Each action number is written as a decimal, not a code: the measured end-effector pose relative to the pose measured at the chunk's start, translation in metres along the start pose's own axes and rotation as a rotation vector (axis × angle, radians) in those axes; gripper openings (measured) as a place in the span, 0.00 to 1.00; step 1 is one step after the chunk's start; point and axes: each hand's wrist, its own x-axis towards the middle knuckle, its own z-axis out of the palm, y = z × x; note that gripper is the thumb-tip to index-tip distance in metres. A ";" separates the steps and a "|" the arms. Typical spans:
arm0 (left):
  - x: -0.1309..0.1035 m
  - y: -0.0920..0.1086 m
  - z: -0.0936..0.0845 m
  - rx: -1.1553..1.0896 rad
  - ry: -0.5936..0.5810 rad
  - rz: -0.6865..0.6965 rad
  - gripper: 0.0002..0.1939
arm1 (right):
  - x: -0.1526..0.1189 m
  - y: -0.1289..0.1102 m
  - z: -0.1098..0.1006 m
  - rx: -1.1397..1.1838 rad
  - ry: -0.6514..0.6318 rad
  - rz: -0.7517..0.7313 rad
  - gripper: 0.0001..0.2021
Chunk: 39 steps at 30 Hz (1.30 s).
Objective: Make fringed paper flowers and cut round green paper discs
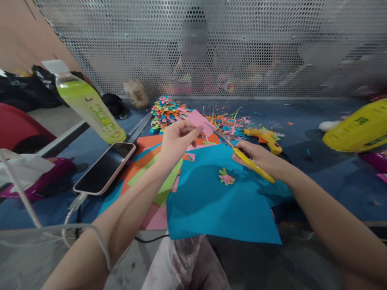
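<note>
Purple holder [65,171]: far left of the blue sheet [199,213], white tissue showing at its top.
Drink bottle [90,106]: left of the blue sheet and farther back; white cap, green contents.
Phone [105,169]: between that holder and the blue sheet, dark screen up, a pale cable [80,198] at its near end.
Coloured sheets [151,163]: orange, green, pink and blue, overlapping one another along the left side of the blue sheet.
Fringed pile [166,112]: beyond the blue sheet, to its back left; a heap of many-coloured cut paper.
Left hand [178,139]: above the back left of the blue sheet, thumb and fingers pinching the pink piece.
Pink piece [196,117]: held up over the back edge of the blue sheet.
Fringed flower [226,178]: lying on the blue sheet; pink and green.
Paper shreds [226,123]: scattered beyond the blue sheet.
Scissors [249,161]: above the blue sheet, blades against the pink piece; whether they have cut in, I cannot tell.
Right hand [256,155]: above the right part of the blue sheet, closed around the yellow handles, apart from the left.
Glue gun [269,139]: beyond the blue sheet's right side, yellow and orange.
Yellow bottle [358,127]: far right of the blue sheet.
</note>
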 end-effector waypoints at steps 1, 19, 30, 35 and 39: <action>0.000 0.000 0.000 0.004 0.000 -0.001 0.13 | 0.000 0.001 0.000 0.001 0.003 -0.002 0.17; 0.002 -0.002 -0.001 -0.065 0.011 -0.070 0.13 | 0.000 -0.001 -0.001 -0.016 0.119 -0.082 0.17; 0.001 -0.002 0.001 -0.094 -0.058 -0.141 0.13 | 0.000 0.003 0.001 -0.003 0.098 -0.110 0.15; 0.002 0.000 0.002 -0.077 -0.042 -0.175 0.15 | -0.001 0.000 0.000 -0.023 0.108 -0.088 0.17; 0.001 0.002 0.002 -0.081 -0.048 -0.187 0.14 | -0.001 -0.003 -0.001 -0.030 0.114 -0.068 0.19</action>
